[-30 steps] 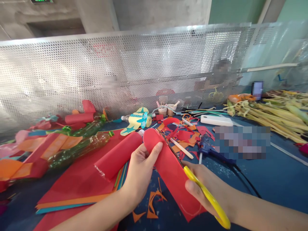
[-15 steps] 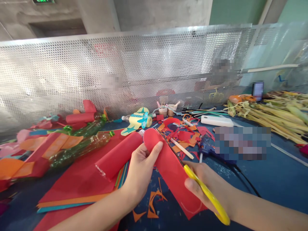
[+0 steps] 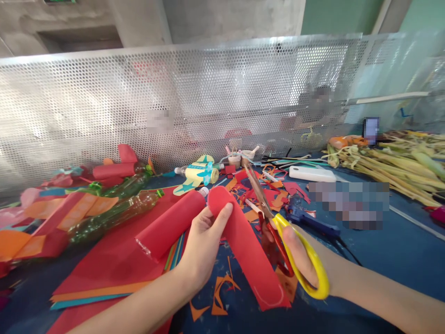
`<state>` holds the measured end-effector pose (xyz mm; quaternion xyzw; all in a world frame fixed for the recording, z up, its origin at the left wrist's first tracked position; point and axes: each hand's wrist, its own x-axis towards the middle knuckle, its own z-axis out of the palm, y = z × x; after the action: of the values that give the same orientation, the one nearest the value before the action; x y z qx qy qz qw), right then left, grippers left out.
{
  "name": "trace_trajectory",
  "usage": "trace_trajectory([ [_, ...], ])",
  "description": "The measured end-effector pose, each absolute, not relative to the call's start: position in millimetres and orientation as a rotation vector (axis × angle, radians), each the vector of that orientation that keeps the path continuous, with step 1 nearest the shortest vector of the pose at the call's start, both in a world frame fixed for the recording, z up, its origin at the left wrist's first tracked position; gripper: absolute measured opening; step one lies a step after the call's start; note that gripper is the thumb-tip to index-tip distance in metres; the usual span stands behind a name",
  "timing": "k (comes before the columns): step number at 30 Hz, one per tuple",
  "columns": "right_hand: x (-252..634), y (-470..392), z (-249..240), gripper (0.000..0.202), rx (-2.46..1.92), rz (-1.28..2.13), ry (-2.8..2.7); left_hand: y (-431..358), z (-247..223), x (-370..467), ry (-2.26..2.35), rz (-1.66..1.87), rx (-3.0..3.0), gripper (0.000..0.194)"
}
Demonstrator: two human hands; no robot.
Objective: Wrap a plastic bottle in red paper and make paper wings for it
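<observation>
Between its thumb and fingers, my left hand point(image 3: 205, 241) pinches the rounded upper end of a long red strip point(image 3: 248, 260). A pale curved line shows near the strip's squared lower end. My right hand point(image 3: 302, 255) holds yellow-handled scissors point(image 3: 259, 190) to the right of the strip, blades pointing up and apart from it. A narrow red offcut point(image 3: 278, 243) hangs by the scissors. Left of my left hand lies a bottle wrapped in red point(image 3: 172, 225), on red sheets point(image 3: 114, 260) stacked over orange and blue ones.
Red and orange scraps point(image 3: 278, 199) litter the blue table point(image 3: 392, 264). A blue glue gun point(image 3: 309, 220), a white case point(image 3: 312, 174) and corn husks point(image 3: 389, 167) are at the right. Decorated bottles point(image 3: 118, 211) lie left; a perforated metal screen point(image 3: 208, 93) stands behind.
The scissors have moved off the strip, up and to the right, with my right hand. The strip's right side is narrower, and a red offcut now hangs apart. My left hand keeps its pinch.
</observation>
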<state>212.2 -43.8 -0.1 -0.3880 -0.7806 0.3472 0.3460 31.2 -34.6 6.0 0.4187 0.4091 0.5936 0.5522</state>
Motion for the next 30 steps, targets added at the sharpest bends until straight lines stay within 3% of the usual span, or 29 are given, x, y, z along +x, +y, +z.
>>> trace_trajectory([
  [7,202,-40,-9,0.018,-0.986,1.248,-1.995,-26,6,27,0.937,1.473,0.944,0.019],
  [14,201,-24,-19,0.021,-1.084,1.275,-1.669,-6,10,14,0.983,1.619,1.052,0.017],
  [16,203,-18,-18,0.018,-1.091,1.212,-1.673,1,9,7,1.058,1.665,1.196,0.03],
  [19,207,-10,-13,0.015,-1.063,1.162,-1.731,10,11,-2,1.293,1.699,1.712,0.07],
  [20,208,-9,-11,0.015,-1.053,1.152,-1.737,11,12,-4,1.375,1.675,1.925,0.069],
  [24,211,-10,-3,0.014,-1.025,1.181,-1.771,2,18,0,1.358,1.211,2.302,0.025],
  [27,212,-16,1,0.013,-1.023,1.225,-1.834,-13,18,9,1.125,0.777,1.918,0.031],
  [30,211,-20,2,0.009,-1.035,1.171,-1.845,-21,15,15,0.922,0.647,1.663,0.024],
])
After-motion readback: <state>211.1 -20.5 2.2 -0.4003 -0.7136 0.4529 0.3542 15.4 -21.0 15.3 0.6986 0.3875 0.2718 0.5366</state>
